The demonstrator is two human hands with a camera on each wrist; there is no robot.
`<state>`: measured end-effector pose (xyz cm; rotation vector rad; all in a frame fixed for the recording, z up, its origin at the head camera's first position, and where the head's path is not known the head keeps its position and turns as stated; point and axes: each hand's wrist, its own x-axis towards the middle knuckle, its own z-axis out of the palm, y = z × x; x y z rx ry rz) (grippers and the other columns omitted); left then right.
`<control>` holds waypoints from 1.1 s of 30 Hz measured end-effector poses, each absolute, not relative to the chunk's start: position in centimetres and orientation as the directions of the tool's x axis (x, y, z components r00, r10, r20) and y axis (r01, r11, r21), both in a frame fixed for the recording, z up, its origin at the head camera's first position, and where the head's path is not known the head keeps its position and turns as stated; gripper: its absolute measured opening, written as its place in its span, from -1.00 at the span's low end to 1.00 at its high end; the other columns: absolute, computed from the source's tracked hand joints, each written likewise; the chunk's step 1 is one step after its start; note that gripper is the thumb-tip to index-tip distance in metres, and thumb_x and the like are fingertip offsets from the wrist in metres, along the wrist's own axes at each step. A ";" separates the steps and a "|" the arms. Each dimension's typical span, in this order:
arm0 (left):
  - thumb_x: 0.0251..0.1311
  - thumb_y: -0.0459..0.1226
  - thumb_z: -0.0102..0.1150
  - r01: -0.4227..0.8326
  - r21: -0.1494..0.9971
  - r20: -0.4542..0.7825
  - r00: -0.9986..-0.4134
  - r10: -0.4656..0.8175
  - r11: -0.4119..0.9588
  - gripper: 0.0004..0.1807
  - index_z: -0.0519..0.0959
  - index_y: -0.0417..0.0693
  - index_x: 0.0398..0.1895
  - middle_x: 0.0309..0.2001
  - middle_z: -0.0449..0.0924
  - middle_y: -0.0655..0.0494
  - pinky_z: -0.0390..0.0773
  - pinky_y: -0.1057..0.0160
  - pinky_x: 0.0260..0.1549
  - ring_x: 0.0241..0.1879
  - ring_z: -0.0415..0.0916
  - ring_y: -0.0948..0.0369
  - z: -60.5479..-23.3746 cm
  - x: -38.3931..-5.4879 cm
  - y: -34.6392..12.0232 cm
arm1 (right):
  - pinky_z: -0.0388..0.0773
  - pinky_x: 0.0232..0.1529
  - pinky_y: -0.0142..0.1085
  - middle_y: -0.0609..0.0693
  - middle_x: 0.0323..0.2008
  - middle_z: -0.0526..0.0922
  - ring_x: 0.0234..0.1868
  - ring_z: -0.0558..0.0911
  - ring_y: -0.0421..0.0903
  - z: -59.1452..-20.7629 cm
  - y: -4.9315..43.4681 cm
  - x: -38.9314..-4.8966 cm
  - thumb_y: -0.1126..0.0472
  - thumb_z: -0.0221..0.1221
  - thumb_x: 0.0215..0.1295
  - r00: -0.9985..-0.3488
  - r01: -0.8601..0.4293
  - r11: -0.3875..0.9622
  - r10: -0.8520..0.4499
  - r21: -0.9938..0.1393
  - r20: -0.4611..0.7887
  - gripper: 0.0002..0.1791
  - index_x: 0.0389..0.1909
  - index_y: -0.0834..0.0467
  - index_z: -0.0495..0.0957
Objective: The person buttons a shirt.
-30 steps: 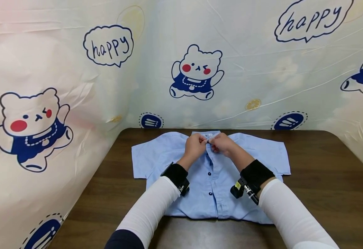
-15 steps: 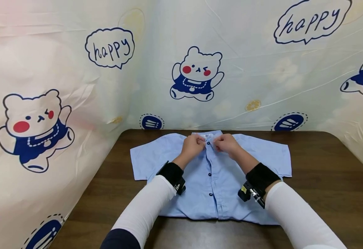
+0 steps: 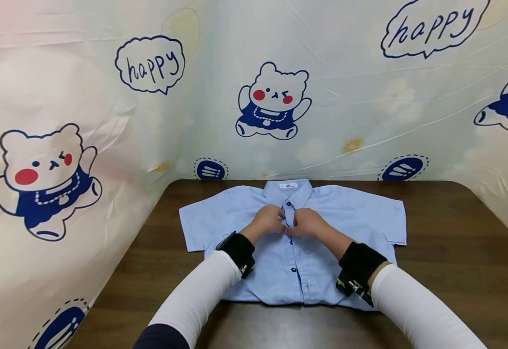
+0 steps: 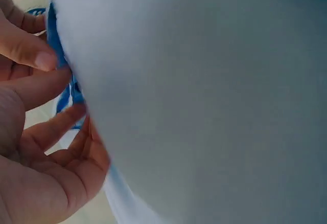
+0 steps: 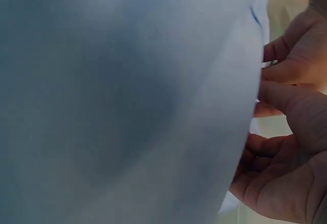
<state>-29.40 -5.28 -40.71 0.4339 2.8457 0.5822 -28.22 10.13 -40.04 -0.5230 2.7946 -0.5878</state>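
Observation:
A light blue short-sleeved shirt (image 3: pixel 345 208) lies flat, front up, its collar (image 3: pixel 273 194) at the far side. Dark buttons run down its placket, with the top button (image 3: pixel 288 204) showing just under the collar. Below that button, my left hand (image 3: pixel 269 219) pinches the placket from the left, and my right hand (image 3: pixel 308 223) pinches it from the right, fingertips nearly meeting. In the left wrist view, shirt cloth (image 4: pixel 194 101) fills most of the picture beside the curled fingers. The button between the fingers is hidden. Lower buttons (image 3: pixel 294 270) sit along the open front.
The shirt rests on a dark brown wooden table (image 3: pixel 450 252), its collar close to the far edge. Behind stands a pale curtain (image 3: pixel 345 106) printed with bears and "happy" bubbles. Both wrists wear black straps with cameras (image 3: pixel 360 264).
Both hands have moved down from the collar to the placket below the top button. The collar now lies in full view, folded down, with the top button uncovered.

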 end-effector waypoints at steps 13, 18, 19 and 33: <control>0.00 -0.19 0.49 0.207 0.378 -0.253 -0.915 0.316 0.902 -0.42 0.59 -0.09 0.15 0.13 0.56 0.01 0.46 0.25 0.05 0.07 0.51 0.10 -40.3 -29.9 -5.1 | 0.27 -0.59 -0.37 -0.09 -0.74 0.35 -0.66 0.38 -0.15 -39.7 10.4 -28.7 0.33 0.21 0.17 -0.942 -0.210 0.873 -0.301 -0.441 -0.147 -0.73 -0.71 0.18 0.50; 0.18 -0.37 0.27 0.095 0.545 -0.237 -0.936 0.261 0.833 -0.87 0.71 -0.20 -0.24 -0.33 0.68 0.01 0.55 0.36 -0.51 -0.56 0.60 0.21 -40.3 -30.5 -4.6 | 0.37 -0.60 -0.38 -0.05 -0.71 0.42 -0.65 0.46 -0.14 -39.8 11.1 -28.8 0.34 0.17 0.24 -0.950 -0.084 0.814 -0.240 -0.575 -0.200 -0.74 -0.65 0.18 0.51; 0.19 -0.39 0.22 0.079 0.563 -0.233 -0.940 0.250 0.823 -0.92 0.69 -0.22 -0.37 -0.44 0.66 0.02 0.52 0.38 -0.59 -0.64 0.56 0.23 -40.3 -30.6 -4.4 | 0.40 -0.59 -0.38 -0.03 -0.70 0.44 -0.65 0.48 -0.14 -39.7 11.2 -28.8 0.35 0.17 0.24 -0.951 -0.068 0.799 -0.233 -0.597 -0.204 -0.75 -0.64 0.19 0.52; 0.18 -0.27 0.29 -0.082 0.449 -0.281 -0.958 0.054 0.890 -0.71 0.52 -0.12 -0.67 -0.73 0.48 0.09 0.42 0.33 -0.72 -0.77 0.44 0.23 -40.8 -31.7 -2.5 | 0.63 -0.48 -0.28 0.05 -0.63 0.50 -0.58 0.57 -0.09 -40.0 11.4 -28.9 0.37 0.18 0.29 -0.952 0.033 0.681 -0.202 -0.731 -0.232 -0.85 -0.47 0.32 0.59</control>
